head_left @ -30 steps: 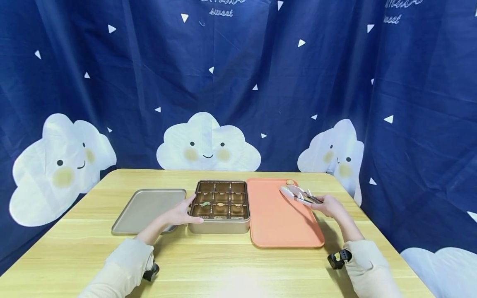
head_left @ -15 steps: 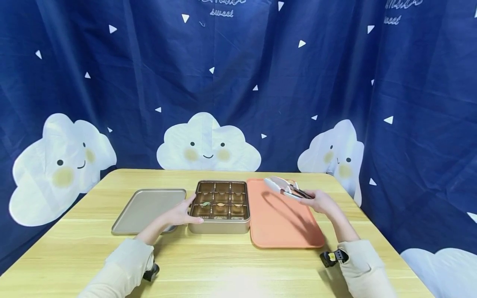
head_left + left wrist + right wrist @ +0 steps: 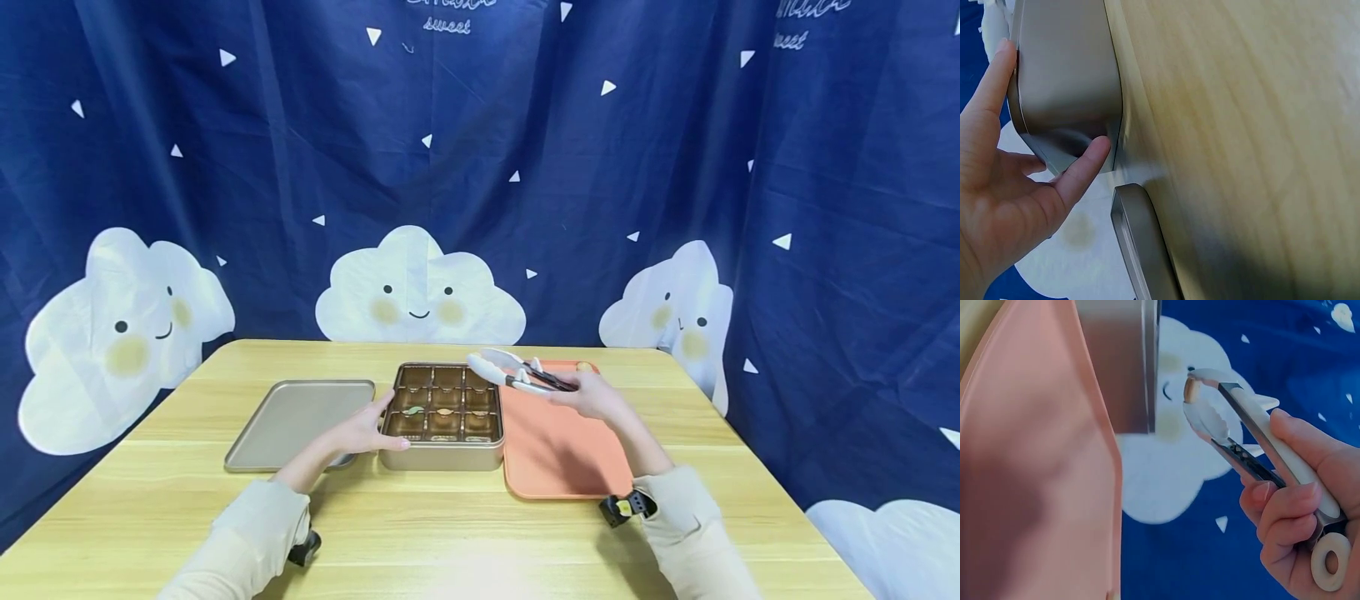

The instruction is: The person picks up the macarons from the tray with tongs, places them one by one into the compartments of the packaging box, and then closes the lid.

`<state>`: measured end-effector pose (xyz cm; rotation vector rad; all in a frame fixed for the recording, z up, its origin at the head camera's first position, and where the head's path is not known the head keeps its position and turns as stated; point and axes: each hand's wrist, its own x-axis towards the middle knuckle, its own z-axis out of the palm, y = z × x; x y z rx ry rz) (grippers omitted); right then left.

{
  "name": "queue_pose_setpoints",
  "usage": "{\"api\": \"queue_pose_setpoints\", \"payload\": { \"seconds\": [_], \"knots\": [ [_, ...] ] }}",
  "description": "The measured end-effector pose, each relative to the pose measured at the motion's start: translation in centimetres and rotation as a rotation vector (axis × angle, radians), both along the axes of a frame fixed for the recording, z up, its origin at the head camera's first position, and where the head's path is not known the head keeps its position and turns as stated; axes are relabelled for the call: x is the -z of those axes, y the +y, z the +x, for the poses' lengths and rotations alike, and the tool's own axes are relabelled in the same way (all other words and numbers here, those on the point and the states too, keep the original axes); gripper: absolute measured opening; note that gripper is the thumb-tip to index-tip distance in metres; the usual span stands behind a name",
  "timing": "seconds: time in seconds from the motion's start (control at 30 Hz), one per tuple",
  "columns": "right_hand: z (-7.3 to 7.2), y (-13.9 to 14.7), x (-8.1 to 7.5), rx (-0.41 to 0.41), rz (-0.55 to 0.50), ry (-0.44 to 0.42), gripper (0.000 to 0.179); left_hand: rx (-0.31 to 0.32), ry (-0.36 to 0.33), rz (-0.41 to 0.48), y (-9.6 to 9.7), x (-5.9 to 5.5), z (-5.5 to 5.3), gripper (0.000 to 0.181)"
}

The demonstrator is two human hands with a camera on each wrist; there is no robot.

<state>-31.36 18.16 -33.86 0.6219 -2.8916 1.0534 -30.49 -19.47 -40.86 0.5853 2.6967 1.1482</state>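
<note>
My left hand (image 3: 366, 429) rests on the near left corner of a square gold tin (image 3: 442, 457), its thumb and fingers spread along the front and side walls. Inside the tin is a brown insert (image 3: 447, 402) of several square compartments, with small green and orange pieces showing in the front row. My right hand (image 3: 596, 396) grips white-tipped metal tongs (image 3: 1285, 456) by the handles. Their tips hang over the tin's far right corner. Between the tips, in the right wrist view, a small tan cookie-like piece (image 3: 1192, 390) is pinched.
Right against the tin lies a coral tray (image 3: 566, 454), with one small round golden cookie-like piece (image 3: 583, 367) at its far right corner. A flat gold lid (image 3: 296, 425) lies left of the tin. A blue curtain (image 3: 465, 167) hangs behind the wooden table (image 3: 427, 533).
My right hand has carried the tongs left, from over the far right of the coral tray to above the tin. The left hand and the tin have stayed put.
</note>
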Motion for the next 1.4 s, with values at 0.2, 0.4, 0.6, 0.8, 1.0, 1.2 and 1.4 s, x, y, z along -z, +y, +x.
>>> {"api": "queue_pose_setpoints", "payload": {
  "seconds": [0.2, 0.4, 0.6, 0.8, 1.0, 1.2, 1.4],
  "knots": [
    [-0.5, -2.6, 0.2, -0.148, 0.000, 0.050, 0.042, -0.002, -0.012, 0.014, 0.2, 0.0, 0.0, 0.108],
    [-1.3, -5.1, -0.2, -0.203, 0.037, 0.035, 0.026, 0.004, -0.002, 0.037, 0.4, 0.0, -0.1, 0.108],
    [-1.8, -6.9, 0.2, -0.191, -0.011, -0.078, 0.019, 0.013, 0.003, 0.039, 0.4, 0.2, -0.3, 0.108],
    [-1.7, -7.0, 0.7, -0.155, -0.011, -0.063, 0.016, 0.015, 0.008, 0.037, 0.4, 0.3, -0.4, 0.109],
    [-1.7, -5.0, 0.5, -0.137, -0.066, -0.073, 0.032, 0.023, 0.015, 0.045, 0.3, 0.3, -0.5, 0.109],
    [-2.5, -1.6, 0.0, 0.001, -0.008, -0.060, 0.051, 0.007, 0.000, 0.028, 0.1, 0.2, -0.3, 0.110],
    [-3.0, 2.6, -0.4, 0.114, 0.023, -0.085, 0.047, 0.006, 0.002, 0.006, 0.0, 0.1, -0.1, 0.109]
  ]
}}
